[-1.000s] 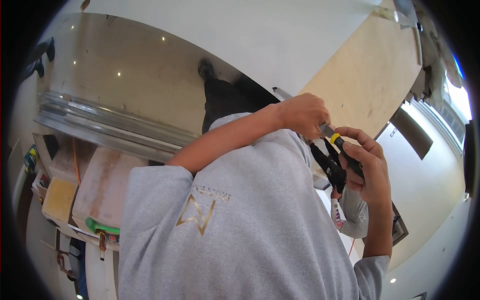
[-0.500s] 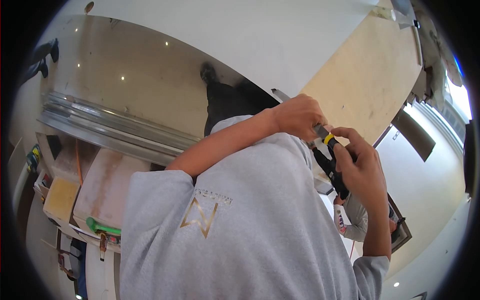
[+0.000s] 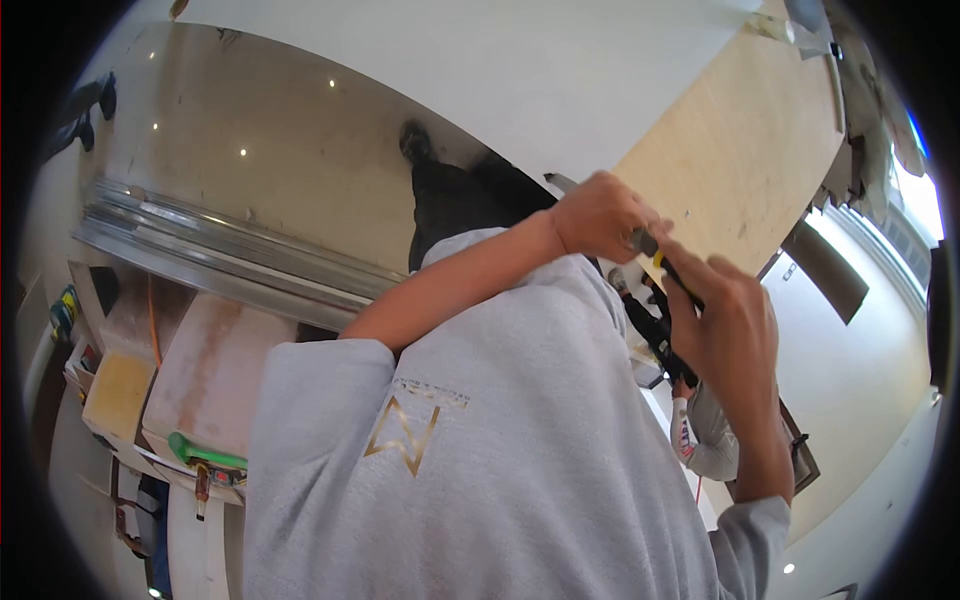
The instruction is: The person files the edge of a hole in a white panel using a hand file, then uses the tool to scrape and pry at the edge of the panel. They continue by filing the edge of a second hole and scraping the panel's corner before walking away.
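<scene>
My right hand [image 3: 735,315] is closed around a tool with a black and yellow handle [image 3: 668,265], its index finger stretched along it. The tool's flat grey metal end [image 3: 642,242] points at my left hand [image 3: 605,215] and meets its fingertips. That left hand is curled shut in front of my waist; what it grips is mostly hidden. A grey flat piece [image 3: 562,182] with a dark tip sticks out just past its knuckles, over the edge of a white panel [image 3: 480,75].
Plywood-coloured board [image 3: 740,140] lies beyond my hands. Metal profiles [image 3: 230,245] are stacked on the floor at left, near a box-like surface [image 3: 215,370] and a green-handled tool [image 3: 200,452]. Another person [image 3: 708,430] in grey and black is close at right; someone's legs [image 3: 85,115] show far left.
My right hand has turned, and its index finger now extends along the tool, whose handle is more covered. My left hand has shifted slightly up and left.
</scene>
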{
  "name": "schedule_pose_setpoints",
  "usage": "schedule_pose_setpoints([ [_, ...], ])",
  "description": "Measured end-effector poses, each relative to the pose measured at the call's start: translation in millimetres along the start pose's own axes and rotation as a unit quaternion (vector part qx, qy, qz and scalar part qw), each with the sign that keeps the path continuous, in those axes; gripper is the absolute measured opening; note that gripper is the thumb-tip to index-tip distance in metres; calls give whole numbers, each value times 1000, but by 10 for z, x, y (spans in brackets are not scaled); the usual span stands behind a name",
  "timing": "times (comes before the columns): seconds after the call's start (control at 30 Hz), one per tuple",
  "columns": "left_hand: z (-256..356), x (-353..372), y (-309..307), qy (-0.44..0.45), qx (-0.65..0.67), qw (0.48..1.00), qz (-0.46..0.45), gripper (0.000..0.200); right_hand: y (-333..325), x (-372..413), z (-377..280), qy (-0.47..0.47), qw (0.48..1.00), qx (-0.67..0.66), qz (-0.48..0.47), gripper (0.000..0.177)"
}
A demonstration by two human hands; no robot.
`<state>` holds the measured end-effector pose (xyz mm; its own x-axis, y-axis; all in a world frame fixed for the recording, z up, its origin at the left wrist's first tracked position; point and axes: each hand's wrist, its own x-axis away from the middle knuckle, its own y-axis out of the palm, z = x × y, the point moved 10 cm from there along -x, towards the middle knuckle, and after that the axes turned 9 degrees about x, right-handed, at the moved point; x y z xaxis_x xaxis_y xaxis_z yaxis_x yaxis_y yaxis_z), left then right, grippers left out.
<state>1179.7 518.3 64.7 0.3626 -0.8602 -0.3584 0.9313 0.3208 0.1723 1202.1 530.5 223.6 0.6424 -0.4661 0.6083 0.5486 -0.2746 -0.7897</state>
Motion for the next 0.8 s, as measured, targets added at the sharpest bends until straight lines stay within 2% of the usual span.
schedule_pose_setpoints([
  [0.07,84,-3,-25,17,-30,999,27,30,35,-20,103,-4,1000,-4,30,36],
  [0.17,102,43,59,36,-53,998,20,24,31,28,106,20,1000,-1,-9,35],
  [0.2,89,41,52,16,-52,998,15,22,23,52,96,23,1000,-3,-8,35],
  [0.3,134,25,67,9,1,999,-43,22,18,79,53,25,1000,-14,-8,35],
  [0.4,71,9,151,-9,-18,995,-99,20,-26,115,60,37,999,-15,-11,35],
  [0.47,128,-16,108,0,2,996,-84,23,-40,94,54,40,999,-3,-25,35],
  [0.6,131,11,73,2,29,998,-54,29,-33,71,-18,12,1000,24,6,35],
  [0.7,94,32,-36,14,21,1000,2,33,44,54,-77,14,999,39,9,34],
  [0.8,180,10,-99,30,27,999,-16,38,24,13,-113,-8,1000,22,20,33],
])
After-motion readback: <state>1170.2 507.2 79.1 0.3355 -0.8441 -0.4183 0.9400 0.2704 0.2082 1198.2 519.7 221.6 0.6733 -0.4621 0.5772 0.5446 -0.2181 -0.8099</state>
